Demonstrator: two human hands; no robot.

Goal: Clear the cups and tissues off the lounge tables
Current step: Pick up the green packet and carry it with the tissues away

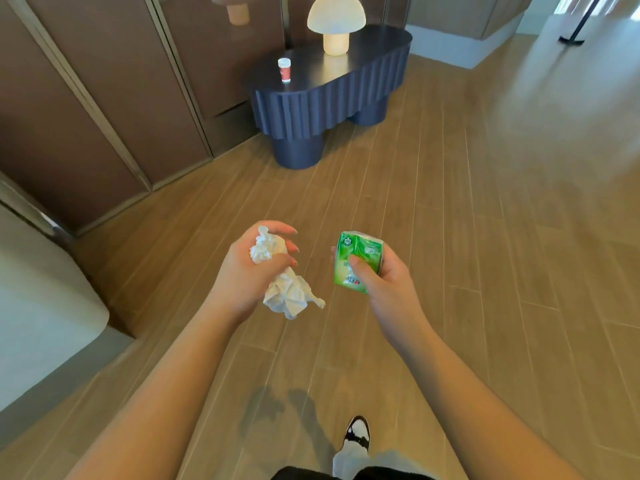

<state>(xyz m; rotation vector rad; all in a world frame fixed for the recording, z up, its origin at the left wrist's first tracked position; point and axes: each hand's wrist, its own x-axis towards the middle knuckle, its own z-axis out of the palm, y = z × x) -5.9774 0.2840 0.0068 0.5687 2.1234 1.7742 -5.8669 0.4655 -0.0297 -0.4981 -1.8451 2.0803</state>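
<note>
Head view: both bare forearms reach forward over the wood floor (450,202). The left hand (252,268) is turned palm-inward, its grip clenched round crumpled white tissues (285,289); one wad shows above the fingers, a bigger one hangs below the palm toward 5 o'clock. The right hand (377,275) sits just beside it at 3 o'clock, apart from it, grasping a green tissue pack (356,259) with the thumb across its front. The print on the pack is too small to read, and its back is hidden by the fingers.

At 12 o'clock, well apart from the hands, stands a dark fluted worktop (332,88). On it a red-and-white cup (284,70) stands upright near the left end, and a mushroom lamp (336,22) farther back. Brown wall panels (104,98) run along 10 o'clock. A pale piece of furniture (41,289) is cut off at 9 o'clock. One shoe (357,433) shows at 6 o'clock.
</note>
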